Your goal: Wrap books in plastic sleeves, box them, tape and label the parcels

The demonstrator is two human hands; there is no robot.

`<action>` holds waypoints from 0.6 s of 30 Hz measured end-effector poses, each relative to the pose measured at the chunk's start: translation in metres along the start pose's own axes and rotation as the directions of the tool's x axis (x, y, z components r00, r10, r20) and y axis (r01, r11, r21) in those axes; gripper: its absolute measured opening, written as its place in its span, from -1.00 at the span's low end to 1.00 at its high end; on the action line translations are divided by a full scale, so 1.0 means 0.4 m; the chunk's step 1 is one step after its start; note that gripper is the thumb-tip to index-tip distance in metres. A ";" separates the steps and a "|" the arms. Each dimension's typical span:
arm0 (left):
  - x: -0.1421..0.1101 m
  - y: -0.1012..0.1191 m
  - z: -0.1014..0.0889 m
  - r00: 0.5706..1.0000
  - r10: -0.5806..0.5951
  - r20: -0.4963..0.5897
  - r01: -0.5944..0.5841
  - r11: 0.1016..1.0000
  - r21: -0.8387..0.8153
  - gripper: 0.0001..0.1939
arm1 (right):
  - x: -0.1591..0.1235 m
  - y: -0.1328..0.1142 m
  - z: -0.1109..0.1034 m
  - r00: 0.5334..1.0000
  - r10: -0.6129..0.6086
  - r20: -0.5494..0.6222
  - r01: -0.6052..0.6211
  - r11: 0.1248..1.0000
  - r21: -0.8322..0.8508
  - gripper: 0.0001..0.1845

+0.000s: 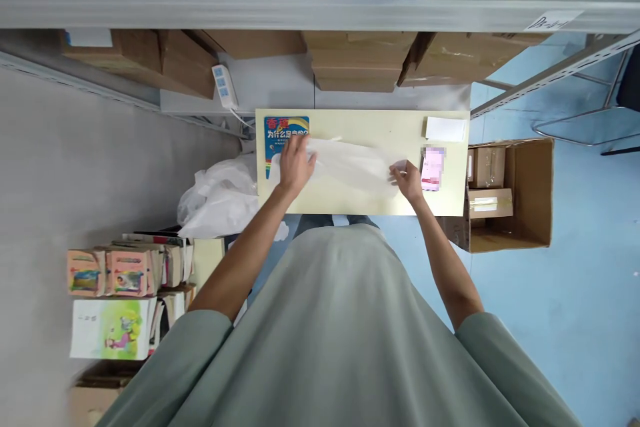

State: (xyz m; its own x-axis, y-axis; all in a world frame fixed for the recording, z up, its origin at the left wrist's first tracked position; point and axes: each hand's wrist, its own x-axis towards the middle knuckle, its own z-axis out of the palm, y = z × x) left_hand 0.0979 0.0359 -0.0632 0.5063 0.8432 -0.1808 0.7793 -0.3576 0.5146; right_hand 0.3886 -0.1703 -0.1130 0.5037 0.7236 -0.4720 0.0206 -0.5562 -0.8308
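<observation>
A translucent white plastic bag (353,163) stretches across the cream tabletop between my hands. My left hand (297,165) lies over its left end with fingers extended and thumb apart. Partly under that hand and the bag is a blue book (286,125) with a red and white Chinese title. At the other end, my right hand (407,180) pinches the bag's edge between thumb and fingers. Just right of it lies a pink phone-like rectangle (433,169), its face blurred out.
A white slip (445,129) lies at the table's back right corner. An open carton (527,197) with small boxes stands to the right. Crumpled plastic (220,197) and stacked books (127,273) are on the left. A shelf (280,12) spans the back, with cartons below.
</observation>
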 end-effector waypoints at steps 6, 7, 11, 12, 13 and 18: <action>-0.090 0.025 0.127 0.977 0.121 0.175 -0.118 0.993 -0.023 -0.45 | 0.038 0.025 0.010 0.997 -0.021 -0.080 0.015 0.998 -0.067 -0.35; -0.091 0.009 0.146 0.974 0.096 0.203 -0.094 0.995 -0.019 -0.44 | 0.046 0.027 0.011 0.996 -0.021 -0.091 0.014 0.997 -0.081 -0.37; -0.083 -0.076 0.199 0.960 0.011 0.280 -0.007 1.000 -0.016 -0.29 | 0.081 0.039 0.014 0.987 -0.052 -0.154 0.031 0.990 -0.136 -0.38; -0.084 -0.096 0.206 0.956 0.014 0.294 -0.007 1.000 -0.025 -0.27 | 0.091 0.042 0.015 0.982 -0.064 -0.178 0.036 0.988 -0.153 -0.37; -0.088 -0.112 0.212 0.952 0.022 0.305 -0.012 0.999 -0.034 -0.27 | 0.101 0.045 0.015 0.977 -0.073 -0.203 0.037 0.984 -0.172 -0.37; -0.141 -0.136 0.228 0.941 0.014 0.338 -0.002 0.999 -0.035 -0.38 | 0.169 0.065 0.004 0.972 -0.051 -0.231 -0.032 0.939 -0.342 -0.50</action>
State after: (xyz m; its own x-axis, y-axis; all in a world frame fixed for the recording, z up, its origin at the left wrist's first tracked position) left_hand 0.0608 -0.0288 -0.1576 0.6118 0.6530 -0.4464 0.7651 -0.3451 0.5437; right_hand 0.4216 -0.1352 -0.1669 0.6875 0.6375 -0.3479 0.2991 -0.6851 -0.6643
